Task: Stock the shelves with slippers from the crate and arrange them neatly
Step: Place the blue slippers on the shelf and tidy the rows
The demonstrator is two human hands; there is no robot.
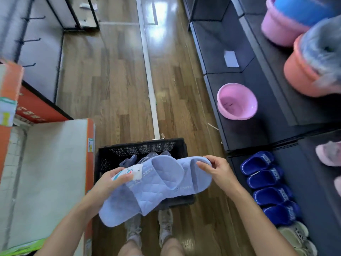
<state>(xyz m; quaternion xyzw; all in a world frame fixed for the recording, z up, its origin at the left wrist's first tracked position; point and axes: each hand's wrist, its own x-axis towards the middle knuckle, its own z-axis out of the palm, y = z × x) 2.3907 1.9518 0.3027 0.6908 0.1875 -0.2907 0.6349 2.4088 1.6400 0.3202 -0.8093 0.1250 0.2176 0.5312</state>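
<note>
Over the black perforated plastic crate (pixel 140 145), gripping pale-blue quilted fabric slippers (pixel 158 183) in left hand (pixel 108 183), pinching with right hand (pixel 217 170); may slip apart under light pinch.

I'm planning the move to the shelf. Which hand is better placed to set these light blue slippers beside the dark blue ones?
Right. The right hand grips the light blue slippers at the end nearest the shelf holding the dark blue slippers; the left hand holds the tagged end, farther away.
</note>
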